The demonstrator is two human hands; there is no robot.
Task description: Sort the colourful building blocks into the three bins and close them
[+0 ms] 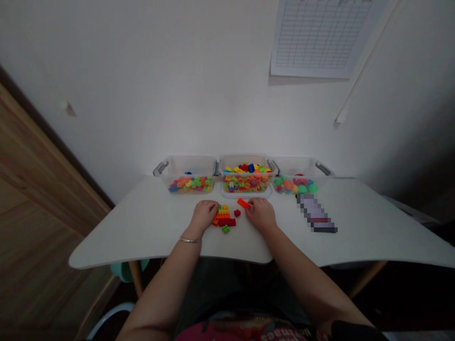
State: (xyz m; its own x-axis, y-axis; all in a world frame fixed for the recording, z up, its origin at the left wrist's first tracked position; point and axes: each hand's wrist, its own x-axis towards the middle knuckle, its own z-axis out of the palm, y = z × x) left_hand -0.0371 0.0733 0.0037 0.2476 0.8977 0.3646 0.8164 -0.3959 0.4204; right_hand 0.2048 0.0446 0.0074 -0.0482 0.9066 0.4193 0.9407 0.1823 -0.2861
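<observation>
On the white table (pixel 131 234), my left hand (pixel 204 216) is closed on the left side of a small group of joined toy bricks (pixel 223 214), yellow, orange and red. Its fingertips are partly hidden there. My right hand (pixel 262 215) pinches a long orange-red toy brick (pixel 243 203) by its right end, just above the table. Between the hands lies a small red brick (pixel 237 213). A green brick (pixel 226 229) rests nearer to me, in front of the joined bricks.
Three clear boxes stand along the wall: a left box (pixel 192 163) and a middle box (pixel 245 161) with bricks, and a right box (pixel 302 166) with rounded coloured pieces. A blurred phone-like object (pixel 317 213) lies right of my right hand. A printed sheet (pixel 316 42) hangs above.
</observation>
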